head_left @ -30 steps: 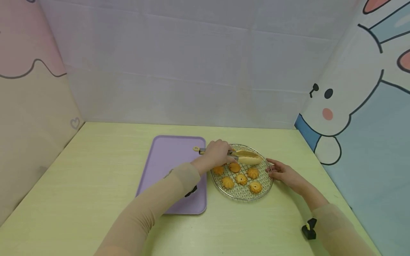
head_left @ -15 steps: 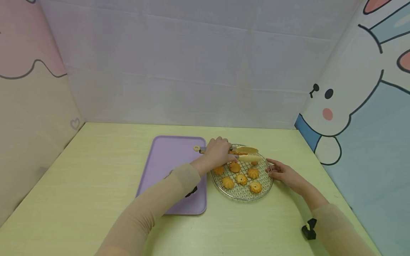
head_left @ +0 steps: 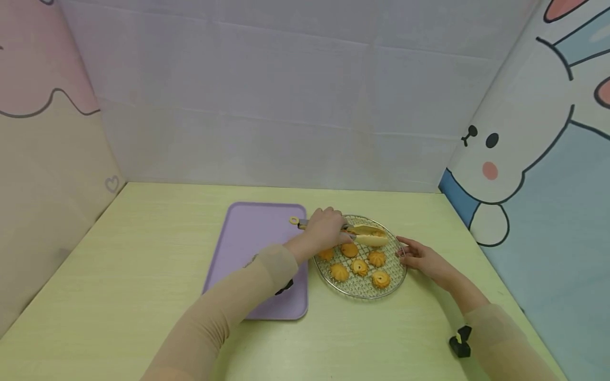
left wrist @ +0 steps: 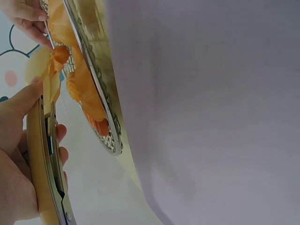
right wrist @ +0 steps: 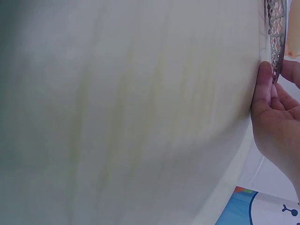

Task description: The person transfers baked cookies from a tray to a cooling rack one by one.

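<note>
My left hand [head_left: 325, 228] grips a pair of food tongs [head_left: 371, 240] with yellowish tips, held over the far part of a round wire rack [head_left: 362, 294]. Seen from the left wrist, an orange cookie [left wrist: 59, 55] shows at the tips of the tongs; whether they clamp it I cannot tell. Several golden piped cookies [head_left: 359, 267] lie on the rack, some partly hidden by my left hand and the tongs. At the rack's right edge, my right hand [head_left: 426, 262] holds the metal rim between thumb and fingers, plainest in the right wrist view.
A purple rectangular tray [head_left: 257, 219] lies just left of the rack, under my left forearm. Both rest on a pale yellow-green table [head_left: 157, 264]. Fabric walls [head_left: 267, 106] enclose the back and sides, the right one bearing a cartoon rabbit.
The tongs' tips spread upward half a second ago, then came lower and nearer over the rack. My left hand shifted slightly with them. My right hand stayed at the rim.
</note>
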Available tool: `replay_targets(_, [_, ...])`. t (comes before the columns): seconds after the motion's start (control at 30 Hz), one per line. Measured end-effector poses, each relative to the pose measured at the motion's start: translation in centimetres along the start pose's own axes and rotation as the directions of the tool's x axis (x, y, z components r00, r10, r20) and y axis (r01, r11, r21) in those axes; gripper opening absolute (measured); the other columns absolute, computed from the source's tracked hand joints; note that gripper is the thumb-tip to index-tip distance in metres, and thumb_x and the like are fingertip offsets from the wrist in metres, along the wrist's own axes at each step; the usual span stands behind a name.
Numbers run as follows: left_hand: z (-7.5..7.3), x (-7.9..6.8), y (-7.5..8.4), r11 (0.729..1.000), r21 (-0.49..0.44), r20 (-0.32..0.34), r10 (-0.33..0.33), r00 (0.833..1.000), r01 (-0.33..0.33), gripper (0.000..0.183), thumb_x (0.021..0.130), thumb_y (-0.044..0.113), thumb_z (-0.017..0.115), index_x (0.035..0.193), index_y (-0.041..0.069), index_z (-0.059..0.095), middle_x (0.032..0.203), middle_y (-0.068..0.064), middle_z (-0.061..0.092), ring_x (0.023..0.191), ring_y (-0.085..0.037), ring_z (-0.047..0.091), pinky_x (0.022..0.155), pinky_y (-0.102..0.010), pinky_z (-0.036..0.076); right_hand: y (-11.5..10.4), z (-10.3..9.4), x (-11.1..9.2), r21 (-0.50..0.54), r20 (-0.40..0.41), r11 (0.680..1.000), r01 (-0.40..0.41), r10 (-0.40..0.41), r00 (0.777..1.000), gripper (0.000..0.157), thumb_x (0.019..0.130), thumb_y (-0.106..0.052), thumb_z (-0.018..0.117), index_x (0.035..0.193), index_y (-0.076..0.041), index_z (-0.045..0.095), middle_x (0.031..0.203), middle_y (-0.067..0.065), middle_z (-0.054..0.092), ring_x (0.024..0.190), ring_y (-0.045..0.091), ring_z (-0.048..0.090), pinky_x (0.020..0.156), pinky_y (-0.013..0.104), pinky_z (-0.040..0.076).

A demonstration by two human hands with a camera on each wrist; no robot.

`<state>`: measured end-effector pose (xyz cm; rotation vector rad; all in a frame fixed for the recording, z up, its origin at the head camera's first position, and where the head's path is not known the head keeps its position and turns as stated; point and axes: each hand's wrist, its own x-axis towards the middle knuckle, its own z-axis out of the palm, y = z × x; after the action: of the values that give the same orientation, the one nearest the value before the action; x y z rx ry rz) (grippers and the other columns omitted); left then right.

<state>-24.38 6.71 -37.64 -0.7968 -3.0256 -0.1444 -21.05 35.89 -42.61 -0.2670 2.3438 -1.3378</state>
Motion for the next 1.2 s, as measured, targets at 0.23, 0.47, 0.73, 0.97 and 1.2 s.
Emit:
replay_targets(0.23, [-0.8,-0.1,-0.4,1.000,-0.015,-0.053,0.005,0.999,-0.005,0.049,0.079,0.060,0.064,0.104,0.018,0.070,0.090,0.003,0.061,0.080,-0.015,0.051,0.072,-0.033,0.044,-0.4,0.2,0.1,0.013,-0.004,1.000,-0.001,0.001,1.000,0.065,0.097,-0.017,0.052,0.150,-0.003,0.017,0.131,0.026,0.046,0.112,0.020,0.047,0.083,0.017,0.044])
replay_targets(0.47, [-2.4,-0.4,-1.1,0.996,-0.086,-0.089,-0.032,0.996,0.024,0.062,0.078,0.061,0.064,0.123,0.018,0.063,0.117,0.001,0.062,0.105,-0.019,0.054,0.088,-0.039,0.043,-0.1,0.1,0.3,-0.004,-0.012,1.000,-0.013,0.013,1.000,0.066,0.097,-0.020,0.053,0.150,-0.005,0.018,0.130,0.024,0.047,0.113,0.023,0.046,0.084,0.017,0.044])
replay_targets(0.73, [-4.6,-1.7,-2.2,0.997,-0.067,-0.159,-0.049,0.986,0.039,0.064,0.078,0.063,0.063,0.123,0.019,0.062,0.117,0.001,0.062,0.108,-0.020,0.054,0.089,-0.040,0.044,-0.3,0.2,0.2,-0.005,-0.009,1.000,0.000,0.000,1.000,0.066,0.097,-0.019,0.052,0.150,-0.003,0.017,0.129,0.025,0.047,0.112,0.022,0.047,0.083,0.018,0.044])
replay_targets(0.97, [-6.2,-3.3,-3.8,0.996,-0.080,-0.254,-0.063,0.965,0.044,0.065,0.076,0.064,0.064,0.122,0.017,0.063,0.117,0.001,0.063,0.108,-0.020,0.054,0.091,-0.041,0.044,-0.4,0.2,0.1,0.002,-0.010,1.000,-0.007,0.007,1.000,0.065,0.097,-0.018,0.053,0.150,-0.003,0.018,0.129,0.024,0.048,0.111,0.022,0.047,0.082,0.017,0.044])
replay_targets(1.2, [-7.3,-5.2,-5.5,0.989,-0.139,-0.326,-0.088,0.941,0.044,0.065,0.077,0.060,0.067,0.122,0.014,0.062,0.120,-0.003,0.061,0.109,-0.023,0.052,0.087,-0.043,0.043,-0.3,0.3,0.1,0.016,-0.006,1.000,0.007,-0.007,1.000,0.065,0.097,-0.016,0.052,0.150,-0.002,0.017,0.130,0.026,0.047,0.112,0.023,0.047,0.081,0.018,0.045])
